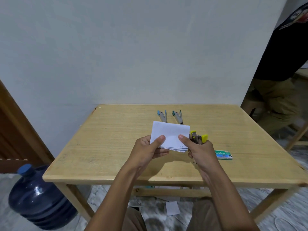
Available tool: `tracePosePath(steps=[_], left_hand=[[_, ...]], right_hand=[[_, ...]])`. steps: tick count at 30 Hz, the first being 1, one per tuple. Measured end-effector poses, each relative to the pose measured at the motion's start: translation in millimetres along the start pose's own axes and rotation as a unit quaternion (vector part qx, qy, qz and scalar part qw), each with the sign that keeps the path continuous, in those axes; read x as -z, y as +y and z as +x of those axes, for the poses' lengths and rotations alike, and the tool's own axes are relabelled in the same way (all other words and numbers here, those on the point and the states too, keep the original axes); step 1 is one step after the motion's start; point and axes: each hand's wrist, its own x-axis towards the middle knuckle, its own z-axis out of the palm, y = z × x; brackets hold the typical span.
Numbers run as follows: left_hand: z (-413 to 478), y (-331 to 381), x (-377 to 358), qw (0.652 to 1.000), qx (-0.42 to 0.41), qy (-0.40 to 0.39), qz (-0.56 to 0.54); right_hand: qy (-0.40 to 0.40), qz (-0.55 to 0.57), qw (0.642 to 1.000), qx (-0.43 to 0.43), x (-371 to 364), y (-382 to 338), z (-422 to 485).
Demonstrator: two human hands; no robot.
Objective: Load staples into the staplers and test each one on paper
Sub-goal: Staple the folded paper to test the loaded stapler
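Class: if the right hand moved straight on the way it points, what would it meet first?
Probably the right-hand teal stapler, beyond the paper; the right hand, gripping the yellow stapler, may pass above it, as height is unclear.

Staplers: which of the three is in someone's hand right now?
The yellow stapler, gripped in the right hand beside the folded paper. The light-blue stapler and the teal stapler lie untouched on the table farther back.

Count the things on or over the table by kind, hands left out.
Staplers: 3 (blue stapler, teal stapler, yellow stapler)
Paper: 1
Staple box: 1
Total: 5
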Motion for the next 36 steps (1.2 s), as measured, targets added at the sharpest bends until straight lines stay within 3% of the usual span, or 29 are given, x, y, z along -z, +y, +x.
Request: tracePosePath(steps=[10,17,22,25,29,32,36], left_hand=[[-2,15,13,0.989,0.032,-0.079,0.118],[2,27,22,0.981,0.021,-0.081,0.177],[7,20,21,0.995,0.001,0.013,0.095],[8,10,16,0.999,-0.005,0.053,0.002],[6,1,-4,0.998,-0.029,0.039,-0.032],[4,-4,-13,0.997,-0.052,0.025,-0.045],[4,-10,-18,0.995,-0.066,0.002,-0.072]], right_hand=[[-0.03,-0.066,0.997,0.032,11,-10,6],[-0.081,-0.119,0.988,0.046,20,-18,11],[0.032,-0.132,0.99,0.038,20,-7,14],[-0.052,-0.109,0.992,-0.025,12,10,6],[-0.186,-0.033,0.979,-0.078,-8,28,-4],[-0.187,0.01,0.98,-0.074,-17,31,-4],[-0.094,-0.008,0.995,-0.006,-24,33,-4]])
